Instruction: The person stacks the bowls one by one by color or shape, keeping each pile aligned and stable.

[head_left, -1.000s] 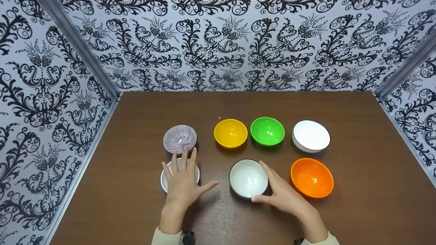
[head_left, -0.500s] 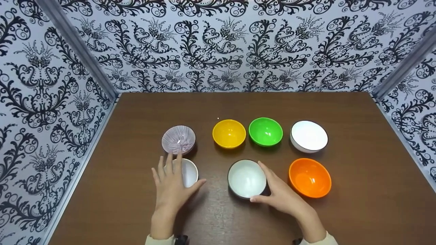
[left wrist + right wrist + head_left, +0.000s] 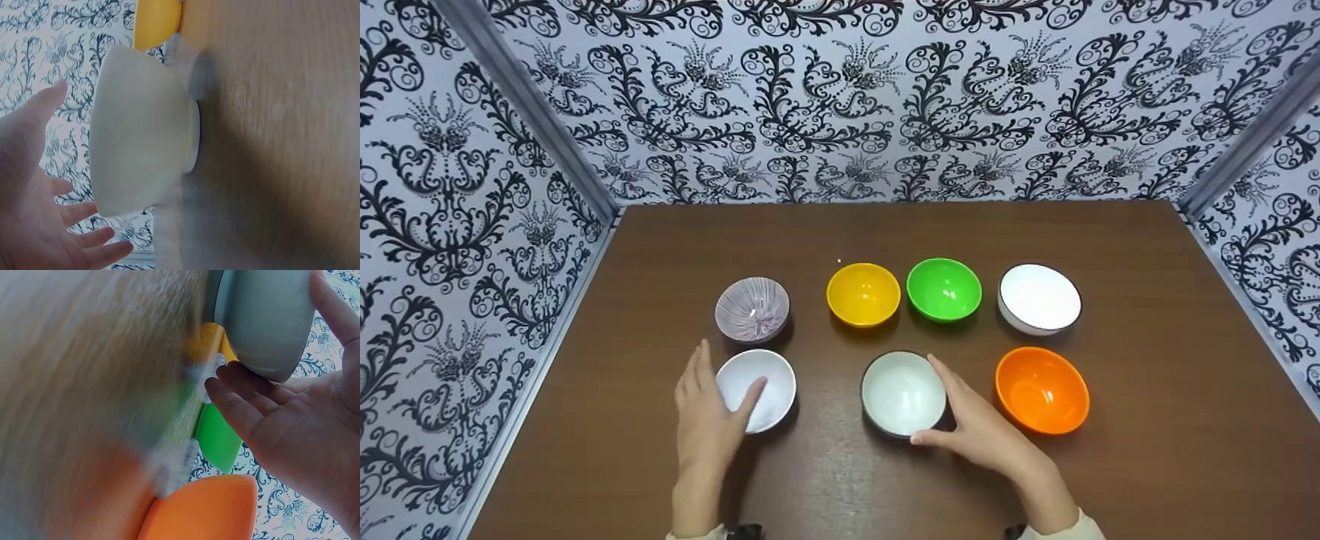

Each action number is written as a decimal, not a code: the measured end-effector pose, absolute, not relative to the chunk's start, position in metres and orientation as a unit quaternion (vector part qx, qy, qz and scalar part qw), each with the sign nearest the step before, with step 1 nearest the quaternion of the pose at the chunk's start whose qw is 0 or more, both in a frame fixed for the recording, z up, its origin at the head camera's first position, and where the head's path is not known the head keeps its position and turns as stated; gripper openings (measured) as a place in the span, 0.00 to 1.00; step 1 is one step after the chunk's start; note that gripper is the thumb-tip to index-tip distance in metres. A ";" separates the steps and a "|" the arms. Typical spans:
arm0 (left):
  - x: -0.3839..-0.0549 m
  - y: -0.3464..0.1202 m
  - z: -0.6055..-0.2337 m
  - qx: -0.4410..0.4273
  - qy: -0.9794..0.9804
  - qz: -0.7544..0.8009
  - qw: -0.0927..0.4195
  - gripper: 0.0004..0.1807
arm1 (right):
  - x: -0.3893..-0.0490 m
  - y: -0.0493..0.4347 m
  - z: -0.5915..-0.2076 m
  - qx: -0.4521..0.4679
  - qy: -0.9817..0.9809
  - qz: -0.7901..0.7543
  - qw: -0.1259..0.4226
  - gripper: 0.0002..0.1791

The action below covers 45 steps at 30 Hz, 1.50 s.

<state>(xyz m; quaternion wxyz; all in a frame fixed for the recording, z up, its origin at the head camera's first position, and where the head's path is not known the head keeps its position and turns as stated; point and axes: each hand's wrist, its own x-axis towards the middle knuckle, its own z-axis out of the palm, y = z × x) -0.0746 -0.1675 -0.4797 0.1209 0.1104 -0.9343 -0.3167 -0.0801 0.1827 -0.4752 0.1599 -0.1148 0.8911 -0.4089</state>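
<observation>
My left hand (image 3: 703,424) is at the left side of a white bowl (image 3: 776,394), fingers extended and thumb over its rim. In the left wrist view, that bowl (image 3: 140,135) stands upright, with the spread hand (image 3: 39,208) beside its rim. My right hand (image 3: 979,424) holds a pale grey-green bowl (image 3: 901,394) by its right side, the thumb at the near edge and the fingers round the far right. The right wrist view shows those fingers (image 3: 236,396) against the outer wall of the pale grey-green bowl (image 3: 270,320).
Behind stand a purple-streaked bowl (image 3: 752,309), a yellow bowl (image 3: 864,295), a green bowl (image 3: 944,290) and a white dark-rimmed bowl (image 3: 1039,299). An orange bowl (image 3: 1042,391) sits close to the right hand. Patterned walls (image 3: 840,105) enclose the brown table (image 3: 840,232).
My left hand has moved left, from above the white bowl to its left side, turning partly edge-on and uncovering the bowl. The right hand stays at the pale grey-green bowl.
</observation>
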 end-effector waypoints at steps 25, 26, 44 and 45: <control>-0.059 -0.190 -0.486 0.147 -0.791 -0.594 0.025 0.33 | -0.080 0.182 -0.475 -0.125 0.892 -0.408 0.153 0.63; -0.058 -0.190 -0.486 0.146 -0.782 -0.606 0.015 0.33 | -0.080 0.182 -0.475 -0.124 0.891 -0.408 0.154 0.63; -0.052 -0.192 -0.495 0.146 -0.679 -0.718 -0.047 0.29 | -0.079 0.183 -0.476 -0.122 0.892 -0.407 0.154 0.63; -0.051 -0.191 -0.495 0.148 -0.678 -0.719 -0.047 0.28 | -0.079 0.183 -0.477 -0.122 0.892 -0.408 0.154 0.63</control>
